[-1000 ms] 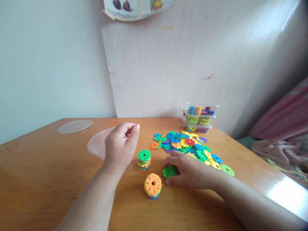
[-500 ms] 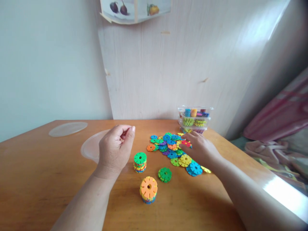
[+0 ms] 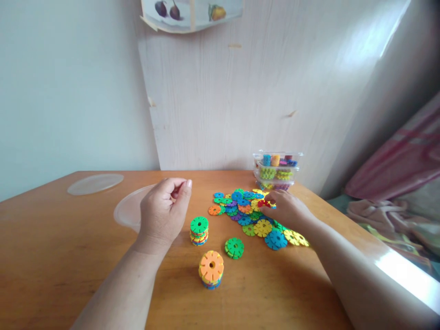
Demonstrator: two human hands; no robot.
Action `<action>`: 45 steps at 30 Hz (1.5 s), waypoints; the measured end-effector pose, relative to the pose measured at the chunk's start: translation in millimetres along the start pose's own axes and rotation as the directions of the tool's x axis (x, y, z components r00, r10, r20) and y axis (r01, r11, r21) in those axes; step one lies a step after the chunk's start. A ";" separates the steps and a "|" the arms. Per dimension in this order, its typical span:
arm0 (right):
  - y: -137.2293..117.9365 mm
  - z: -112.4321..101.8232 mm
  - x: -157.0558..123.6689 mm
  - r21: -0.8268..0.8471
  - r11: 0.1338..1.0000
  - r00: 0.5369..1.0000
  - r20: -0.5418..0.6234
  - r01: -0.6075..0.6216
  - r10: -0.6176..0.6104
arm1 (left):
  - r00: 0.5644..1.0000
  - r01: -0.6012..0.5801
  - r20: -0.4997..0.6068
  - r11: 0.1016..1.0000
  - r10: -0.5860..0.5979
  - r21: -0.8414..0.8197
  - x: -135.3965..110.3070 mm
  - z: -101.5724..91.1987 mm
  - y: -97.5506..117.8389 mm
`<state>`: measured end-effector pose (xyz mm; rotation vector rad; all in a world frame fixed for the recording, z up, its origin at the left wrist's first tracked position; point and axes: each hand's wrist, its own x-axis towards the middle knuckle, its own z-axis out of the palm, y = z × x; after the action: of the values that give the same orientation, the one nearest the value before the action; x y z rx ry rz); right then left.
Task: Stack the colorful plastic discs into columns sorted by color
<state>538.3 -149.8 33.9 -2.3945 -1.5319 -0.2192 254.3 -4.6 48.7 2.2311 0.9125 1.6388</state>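
My left hand (image 3: 164, 206) hovers over the table with its fingers curled in and the thumb against them; no disc shows in it. At the right of a loose pile of notched plastic discs (image 3: 244, 208), my right hand (image 3: 287, 206) pinches a red disc (image 3: 263, 203) between thumb and fingers. A stack with a green disc (image 3: 199, 224) on top stands just right of my left hand. Nearer to me is a stack topped by an orange disc (image 3: 211, 266). Between the stacks and the pile lies a low stack of green discs (image 3: 234, 248).
Stacked clear plastic boxes (image 3: 277, 169) holding colourful pieces stand at the back right of the wooden table (image 3: 85, 256). Two translucent round lids (image 3: 96, 184) lie on the left, one partly behind my left hand. Pink fabric (image 3: 385, 160) hangs beyond the right edge.
My right hand has shifted slightly right and closed its fingers on the red disc. More yellow discs show under its wrist. My left hand keeps its pose.
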 end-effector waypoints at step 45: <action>-12.2 -3.4 -23.8 -0.035 0.973 0.941 0.267 0.226 -0.209 | 1.000 0.009 0.027 1.000 -0.008 -0.018 0.1 -0.8 0.0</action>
<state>517.3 -166.6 32.4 -2.3768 -1.9400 0.0050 253.5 -4.7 49.1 2.2281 0.8955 1.6036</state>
